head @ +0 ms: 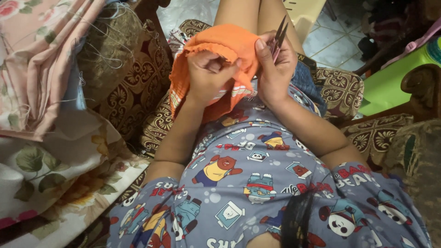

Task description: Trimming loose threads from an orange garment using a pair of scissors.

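- The orange fabric (pixel 220 46) is held up over the lap, between the two hands, in front of the bare knees.
- The left hand (pixel 207 69) is closed in a loose fist, its fingers curled and pinching the ruffled edge of the fabric.
- The right hand (pixel 275 64) is pressed against the fabric's right side; small thread snips (pixel 278 36) are gripped in its closed fingers, the dark blades pointing upward, slightly parted.
- A cartoon-printed grey garment (pixel 257 174) is worn by the person.
- Floral cloth (pixel 41 151) is piled to the left on a brown patterned sofa (pixel 133 92).
- A green plastic stool (pixel 390 87) is seen at the right.
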